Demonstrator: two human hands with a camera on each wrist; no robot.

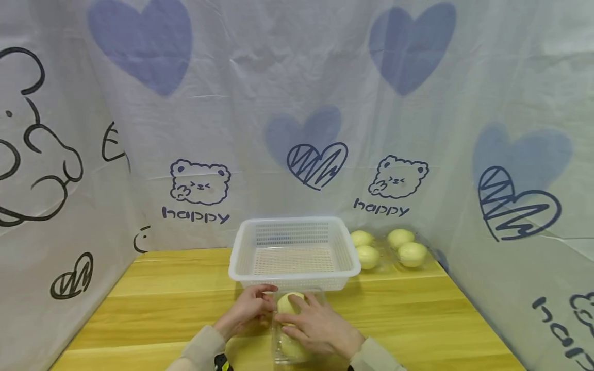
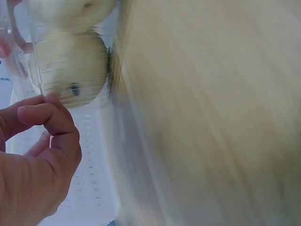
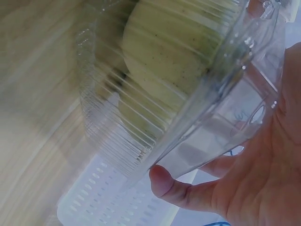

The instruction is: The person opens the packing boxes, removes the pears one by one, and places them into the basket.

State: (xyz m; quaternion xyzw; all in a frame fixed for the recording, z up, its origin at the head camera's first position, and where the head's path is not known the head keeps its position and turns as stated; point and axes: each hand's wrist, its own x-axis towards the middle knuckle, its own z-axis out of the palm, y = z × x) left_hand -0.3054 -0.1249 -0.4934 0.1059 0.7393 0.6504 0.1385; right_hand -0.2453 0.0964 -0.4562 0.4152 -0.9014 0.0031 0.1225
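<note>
A clear plastic clamshell box (image 1: 277, 348) with pale yellow round fruit (image 1: 287, 305) in it lies on the table, in front of the white basket. At the box's far left edge is my left hand (image 1: 248, 309); its curled fingers pinch the plastic rim, as the left wrist view shows. My right hand (image 1: 322, 327) reaches over the box from the right, fingers spread across its top. In the right wrist view, one fingertip (image 3: 161, 181) touches the clear rim and other fingers are partly seen through the plastic. The hands hide some of the fruit and lid.
Directly beyond the box stands a white slotted basket (image 1: 294, 278). To its right are more yellow fruit (image 1: 368, 256) and another clear pack of fruit (image 1: 412, 254). A printed curtain (image 1: 297, 103) hangs around the wooden table (image 1: 176, 288).
</note>
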